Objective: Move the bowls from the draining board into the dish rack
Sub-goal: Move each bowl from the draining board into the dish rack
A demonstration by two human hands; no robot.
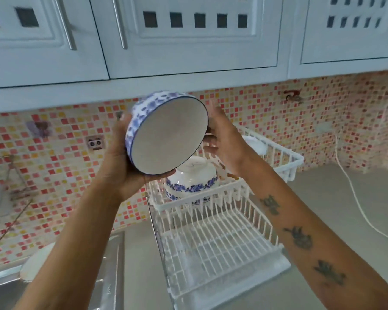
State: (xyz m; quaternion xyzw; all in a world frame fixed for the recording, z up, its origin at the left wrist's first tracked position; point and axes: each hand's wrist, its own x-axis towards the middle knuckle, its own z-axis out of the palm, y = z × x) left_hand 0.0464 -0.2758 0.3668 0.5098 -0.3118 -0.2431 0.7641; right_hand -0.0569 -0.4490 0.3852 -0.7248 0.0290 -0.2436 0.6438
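I hold a blue-and-white patterned bowl (166,133) up in the air, tilted so its pale inside faces me. My left hand (121,159) grips its left side and underside. My right hand (222,135) touches its right rim, fingers spread. Below it stands the white wire dish rack (213,238) on the counter. On the rack's upper tier a second blue-and-white bowl (192,180) lies upside down. The lower tier of the rack holds nothing.
White wall cabinets (188,34) hang close above the raised bowl. A steel sink (54,278) lies at the lower left with a pale round dish (35,262) beside it. A white cord (356,198) runs over the counter on the right. Mosaic tiles cover the wall.
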